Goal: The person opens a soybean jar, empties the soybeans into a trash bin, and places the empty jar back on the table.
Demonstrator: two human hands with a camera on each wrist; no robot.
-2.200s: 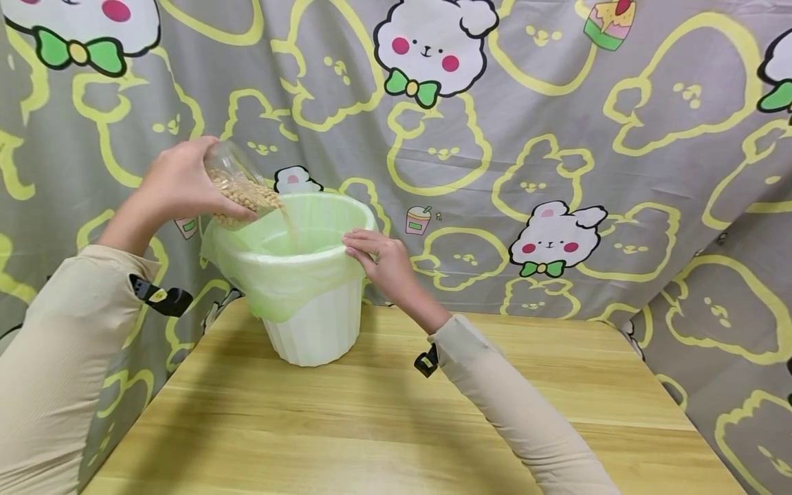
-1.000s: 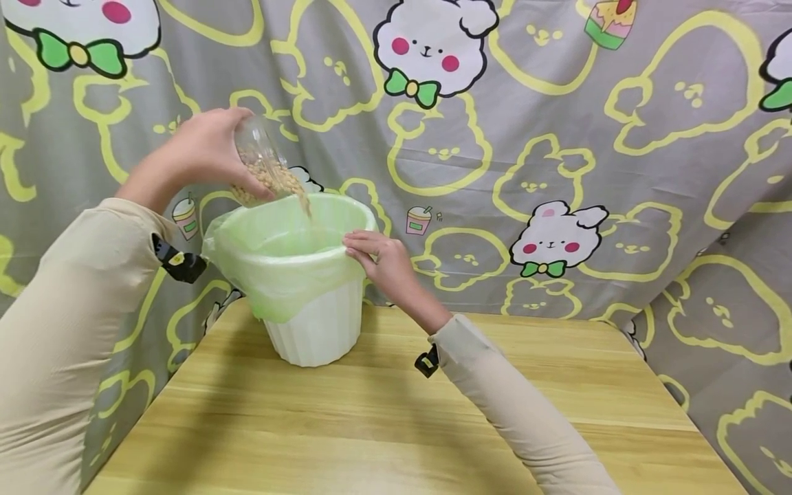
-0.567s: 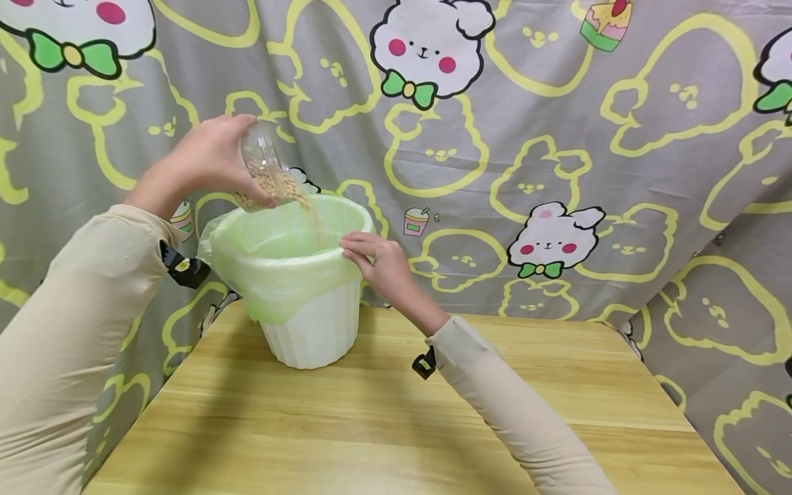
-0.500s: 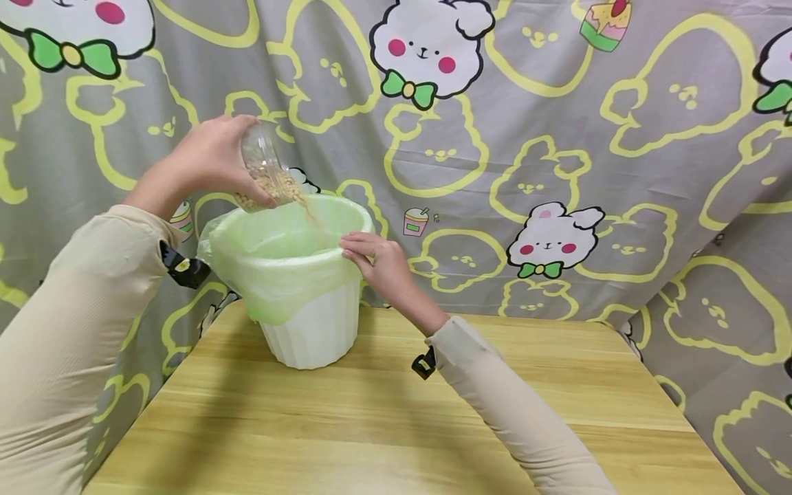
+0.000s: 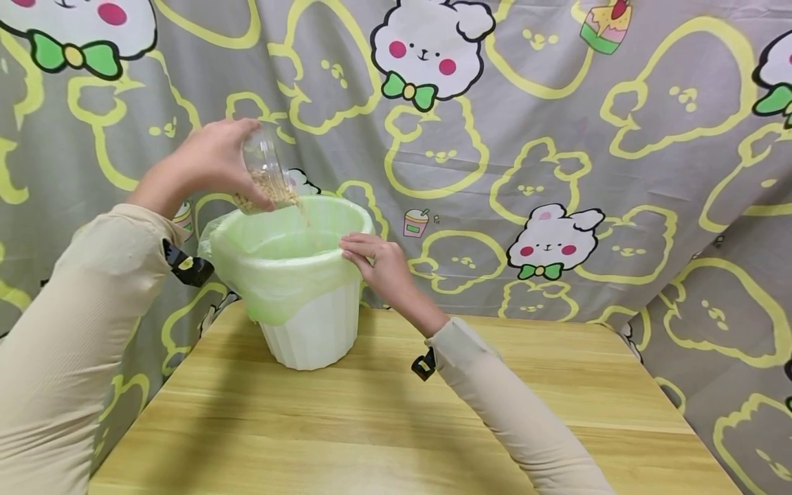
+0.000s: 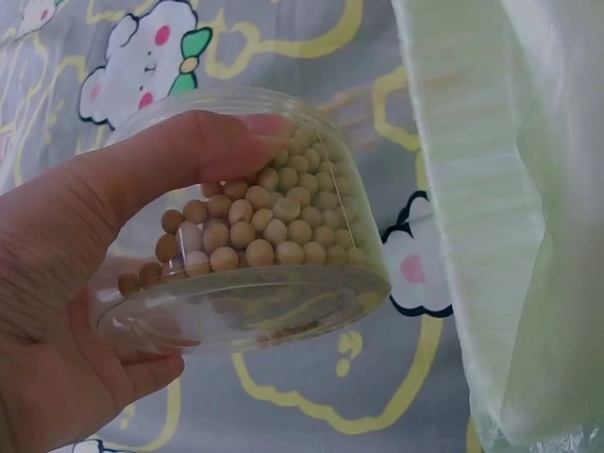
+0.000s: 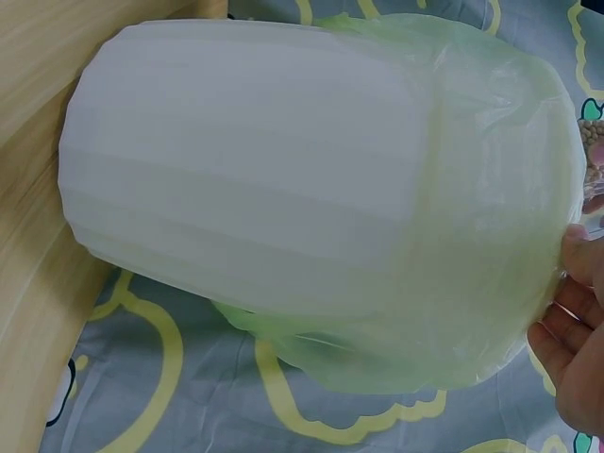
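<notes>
My left hand (image 5: 207, 161) grips a clear jar (image 5: 265, 148) of pale soybeans (image 5: 272, 187), tilted mouth-down over the left part of a white trash can (image 5: 312, 337). A thin stream of beans falls from its mouth into the can. In the left wrist view the thumb lies across the jar (image 6: 255, 307), and the beans (image 6: 283, 226) are heaped along its lower side. A pale green bag (image 5: 272, 292) lines the can and is folded over its rim. My right hand (image 5: 386, 268) pinches the rim on the right side. The bottom inside the can is hidden.
The can stands upright near the back left of a wooden table (image 5: 402, 412). A grey curtain (image 5: 445, 185) with yellow outlines and bunny heads hangs close behind it. Loose bag material (image 7: 330, 354) bulges out around the can's top.
My left hand has moved right and slightly up with the jar, further over the can. Fewer beans are in the jar, and the stream is thinner. My right hand stays on the rim.
</notes>
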